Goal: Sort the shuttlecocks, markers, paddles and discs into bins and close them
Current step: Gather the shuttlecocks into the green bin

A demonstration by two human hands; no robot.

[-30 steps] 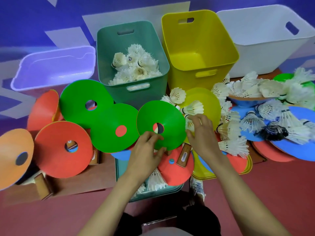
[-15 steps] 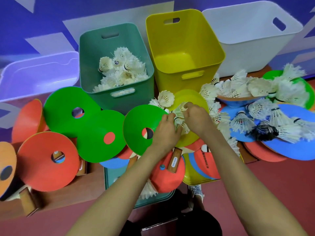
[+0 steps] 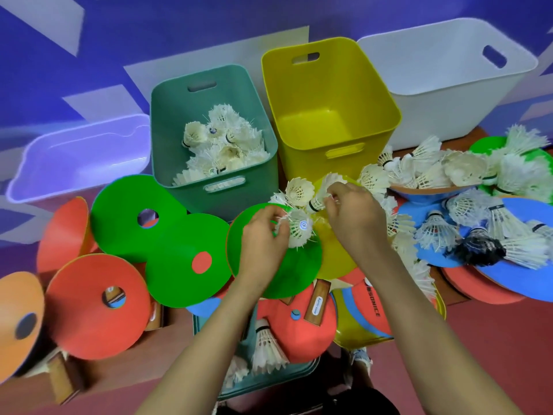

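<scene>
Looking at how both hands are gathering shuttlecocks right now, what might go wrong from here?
The left hand pinches its shuttlecock by the feathers, which may bend. The right hand grips another only at fingertips, so it could drop short of the teal bin.

A low brown wooden worktop [image 3: 98,375] stands on a dark red floor [image 3: 508,354] and is almost wholly covered. Along its far edge sit four plastic bins: a pale lilac shallow bin [image 3: 77,157], a teal bin [image 3: 257,175] with white feather shuttlecocks [image 3: 221,151] inside, a yellow bin [image 3: 329,94] and a white bin [image 3: 443,85] (whether the outer two rest on the wood or the floor cannot be told). Nearer lie overlapping flat discs, green [image 3: 167,250], red [image 3: 89,319] and orange [image 3: 15,301], red-faced paddles [image 3: 302,327] with wooden handles, and at the right blue discs [image 3: 514,280] heaped with loose shuttlecocks [image 3: 434,169].
</scene>
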